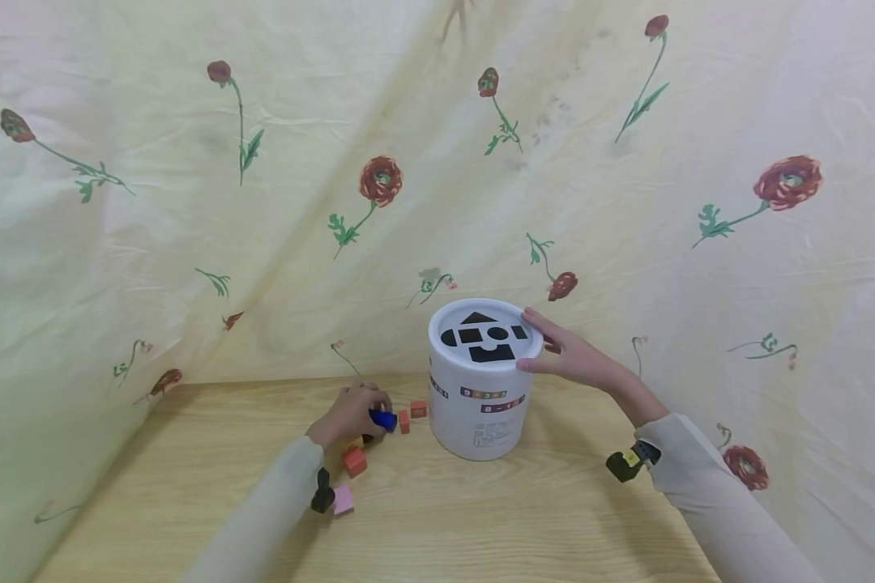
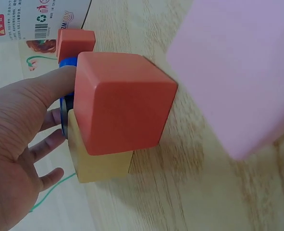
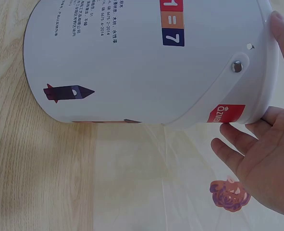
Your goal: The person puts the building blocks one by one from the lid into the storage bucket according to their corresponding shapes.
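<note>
**Left hand on a blue block, right hand steadying the white bucket**

The left hand (image 1: pixel 350 413) is down on the desk (image 1: pixel 481 518), just left of the white bucket (image 1: pixel 477 405), fingers curled round a small blue block (image 1: pixel 383 419). In the left wrist view the blue block (image 2: pixel 67 65) peeks out between the thumb and the other fingers (image 2: pixel 48 144), mostly hidden behind a big red cube (image 2: pixel 122 101) with a yellow block (image 2: pixel 101 166) tucked under and behind it. Between the hand and the bucket sit two small red blocks (image 1: pixel 411 414). On the side of the hand away from the bucket lie the red cube (image 1: pixel 354 461) and, further out still, a pink block (image 1: pixel 343 499).

Over to the right hand (image 1: pixel 569 356): it rests against the right side of the bucket's lid (image 1: pixel 485 328), fingers straight and relaxed, thumb on the rim edge, gripping nothing tightly. The right wrist view shows the palm (image 3: pixel 262 159) spread beside the bucket (image 3: pixel 146 62), fingertip touching the lid's edge.

The lid has black shape cut-outs: a triangle, a circle, squares. The bucket stands upright near the desk's back edge, and behind it hangs a pale yellow cloth (image 1: pixel 189 202) printed with red flowers.
</note>
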Action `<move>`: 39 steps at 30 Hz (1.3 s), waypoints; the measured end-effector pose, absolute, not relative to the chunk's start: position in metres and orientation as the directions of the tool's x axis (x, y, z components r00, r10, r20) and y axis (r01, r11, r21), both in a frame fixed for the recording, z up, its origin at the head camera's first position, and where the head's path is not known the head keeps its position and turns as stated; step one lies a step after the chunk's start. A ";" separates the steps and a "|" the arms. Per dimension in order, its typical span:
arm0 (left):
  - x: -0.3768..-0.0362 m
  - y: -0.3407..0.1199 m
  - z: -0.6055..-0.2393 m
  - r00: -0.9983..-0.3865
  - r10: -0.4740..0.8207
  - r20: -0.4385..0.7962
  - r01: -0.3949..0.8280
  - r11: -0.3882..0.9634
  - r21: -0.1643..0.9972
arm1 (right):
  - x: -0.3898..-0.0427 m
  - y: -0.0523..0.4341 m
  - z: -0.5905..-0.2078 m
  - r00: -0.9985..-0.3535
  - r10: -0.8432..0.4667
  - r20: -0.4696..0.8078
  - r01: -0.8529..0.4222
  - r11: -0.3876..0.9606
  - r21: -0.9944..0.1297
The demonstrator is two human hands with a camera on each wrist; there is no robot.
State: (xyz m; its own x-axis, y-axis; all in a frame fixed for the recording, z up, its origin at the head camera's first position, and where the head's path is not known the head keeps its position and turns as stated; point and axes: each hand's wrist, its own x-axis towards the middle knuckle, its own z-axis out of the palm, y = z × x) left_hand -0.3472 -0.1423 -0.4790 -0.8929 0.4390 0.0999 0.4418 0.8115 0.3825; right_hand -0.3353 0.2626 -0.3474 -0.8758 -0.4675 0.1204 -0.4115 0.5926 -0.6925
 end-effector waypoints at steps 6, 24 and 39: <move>-0.349 -0.141 -0.479 -0.887 0.455 0.079 0.447 0.801 0.399 | -0.336 0.263 -0.348 -0.875 -0.468 0.121 -0.412 0.590 -0.694; -0.352 -0.149 -0.464 -0.914 0.404 0.044 0.357 0.746 0.562 | -0.337 0.262 -0.348 -0.875 -0.468 0.123 -0.413 0.591 -0.693; -0.352 -0.154 -0.429 -0.895 0.439 0.077 0.378 0.658 0.652 | -0.337 0.263 -0.349 -0.878 -0.464 0.116 -0.402 0.587 -0.702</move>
State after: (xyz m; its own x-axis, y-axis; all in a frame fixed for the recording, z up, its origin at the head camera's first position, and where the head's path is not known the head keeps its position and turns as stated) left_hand -0.3522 -0.1544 -0.4292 -0.8953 0.4387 0.0769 0.3782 0.6575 0.6516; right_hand -0.3371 0.2629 -0.3488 -0.8785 -0.4636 0.1157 -0.4024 0.5872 -0.7023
